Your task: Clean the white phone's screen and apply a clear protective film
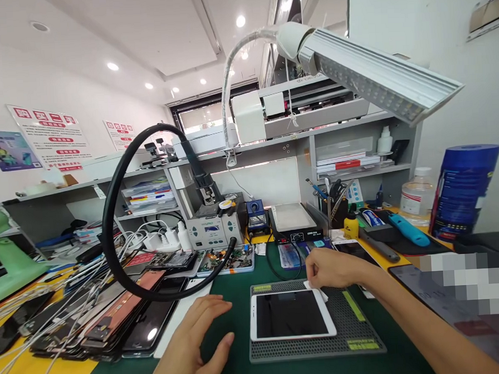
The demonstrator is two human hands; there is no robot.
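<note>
A white-framed tablet (290, 314) with a dark screen lies flat on a grey perforated mat (353, 329). At the tablet's upper right corner, my right hand (331, 266) is closed, its fingers pinched on a white wipe (307, 284). Part of the wipe pokes out beneath the hand; the rest is hidden by it. My left hand (205, 337) hovers left of the tablet, apart from it, with thumb and fingers spread and nothing in them.
Left of the green work mat (235, 349) lie stacked phones and screens (148, 320) under loose white cables. A black hose (109, 216) arches from the hot-air station (214, 228). An LED lamp (377, 74) hangs overhead. Bottles, including a yellow one (351, 226), stand at the right.
</note>
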